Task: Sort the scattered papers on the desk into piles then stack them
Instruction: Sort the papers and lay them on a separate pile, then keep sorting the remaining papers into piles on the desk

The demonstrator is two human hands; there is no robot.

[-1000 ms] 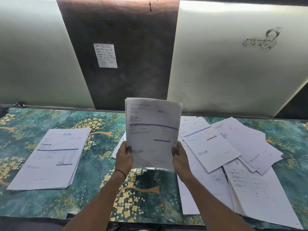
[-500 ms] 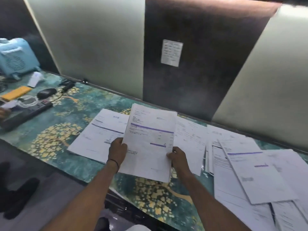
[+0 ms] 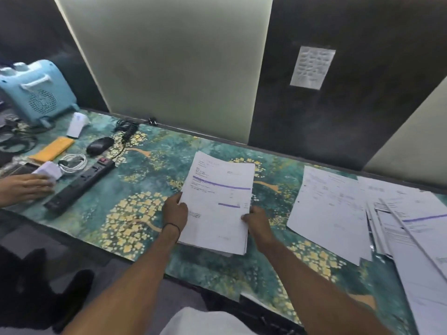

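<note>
White printed sheets are sitting squared in one stack (image 3: 217, 204) at the middle of the green floral desk (image 3: 135, 209); you cannot tell whether it is lying flat on the cloth. Your left hand (image 3: 175, 210) is gripping its left edge, and your right hand (image 3: 257, 222) is pinching its right edge. Loose scattered papers (image 3: 338, 209) are overlapping to the right. A black power strip (image 3: 79, 184) is lying far left.

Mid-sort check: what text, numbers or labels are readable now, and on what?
No text can be read.
White paper stack with purple bars, held by left hand and right hand: print blurred.
Scattered white sheets at right: blurred.
White note on dark wall panel: too small.
Black power strip: no readable label.
</note>
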